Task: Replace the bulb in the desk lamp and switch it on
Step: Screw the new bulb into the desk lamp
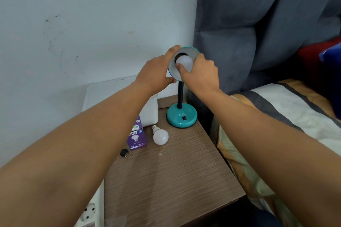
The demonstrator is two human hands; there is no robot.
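At the far edge of the brown table point(166, 175), beside the pale wall point(73, 24), a teal desk lamp point(181, 116) is being kept upright on its round base, with the shade point(190, 50) turned toward the camera. The shade is being gripped at its left rim by the left hand point(155, 73), fingers over the top edge and thumb closed under the lower edge. A white bulb point(185, 62) is being held inside the shade by the right hand point(201, 73), the fingers wrapped round its right side and the thumb pressed on its front; its base is being presented at the dark socket, though how far it is seated cannot be told.

A second white bulb point(160, 135) is being left on its side on the table, just near-left of the lamp base, its screw cap pointing to the far left. A purple bulb box point(137, 135) is lying just left of it, partly hidden by the left forearm. A small black plug adapter point(124, 153) is lying nearer, to the left of the box. A white container point(149, 112) is standing on the far side of the box, left of the lamp. On the right, a bed with striped bedding point(286, 108) is seen against a grey headboard point(258, 24).
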